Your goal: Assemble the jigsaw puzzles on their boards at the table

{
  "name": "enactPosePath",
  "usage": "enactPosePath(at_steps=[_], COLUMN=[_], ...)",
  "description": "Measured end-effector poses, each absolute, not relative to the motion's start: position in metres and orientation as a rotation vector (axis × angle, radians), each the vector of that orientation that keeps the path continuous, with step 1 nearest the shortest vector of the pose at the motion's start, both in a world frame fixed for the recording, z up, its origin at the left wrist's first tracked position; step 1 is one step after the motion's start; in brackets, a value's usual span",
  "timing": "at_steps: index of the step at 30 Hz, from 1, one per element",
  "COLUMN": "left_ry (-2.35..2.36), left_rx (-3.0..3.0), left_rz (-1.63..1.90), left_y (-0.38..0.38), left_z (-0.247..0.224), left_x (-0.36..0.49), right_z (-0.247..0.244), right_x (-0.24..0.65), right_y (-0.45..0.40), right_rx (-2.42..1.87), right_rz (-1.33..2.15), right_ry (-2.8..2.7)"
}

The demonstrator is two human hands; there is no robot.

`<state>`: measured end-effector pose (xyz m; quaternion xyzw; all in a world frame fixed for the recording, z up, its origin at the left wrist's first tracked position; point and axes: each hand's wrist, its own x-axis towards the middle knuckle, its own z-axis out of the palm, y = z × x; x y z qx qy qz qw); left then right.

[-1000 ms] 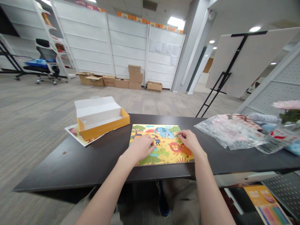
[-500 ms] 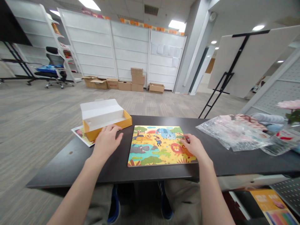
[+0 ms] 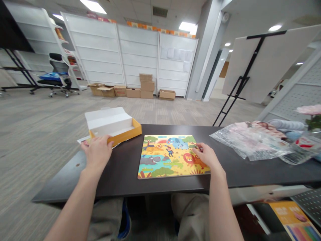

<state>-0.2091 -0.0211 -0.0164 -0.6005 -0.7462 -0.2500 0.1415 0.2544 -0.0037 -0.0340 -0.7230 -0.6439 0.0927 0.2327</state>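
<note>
A colourful animal puzzle board (image 3: 167, 157) lies flat on the dark table (image 3: 120, 180), in front of me. My right hand (image 3: 203, 154) rests at the board's right edge, its fingers bent together; a small dark thing shows at the fingertips, too small to name. Left of the board stands an open yellow box (image 3: 127, 133) with a white inside and its lid raised. My left hand (image 3: 97, 149) is at the box's near left corner, fingers apart and over a printed sheet (image 3: 81, 139) that is mostly hidden under the hand and box.
Clear plastic bags (image 3: 248, 140) with pink and striped cloth lie on the table's right side, near a pink flower (image 3: 309, 110). An orange printed box (image 3: 288, 214) is below the table at right. Cardboard boxes (image 3: 146, 86) stand far back.
My left hand has moved left and slightly down, from beside the box's front to its near left corner, over the sheet. My right hand has stayed at the board's right edge.
</note>
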Motion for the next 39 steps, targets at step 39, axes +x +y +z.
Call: enactPosePath(at_steps=[39], left_ry=[-1.468], left_rx=[-2.427], left_rz=[-1.277], left_y=[-0.045], left_z=[-0.002], left_x=[-0.085], right_z=[-0.016], right_x=[0.256], right_y=[-0.006], right_rx=[-1.571], right_rz=[0.190], right_ry=[-1.677])
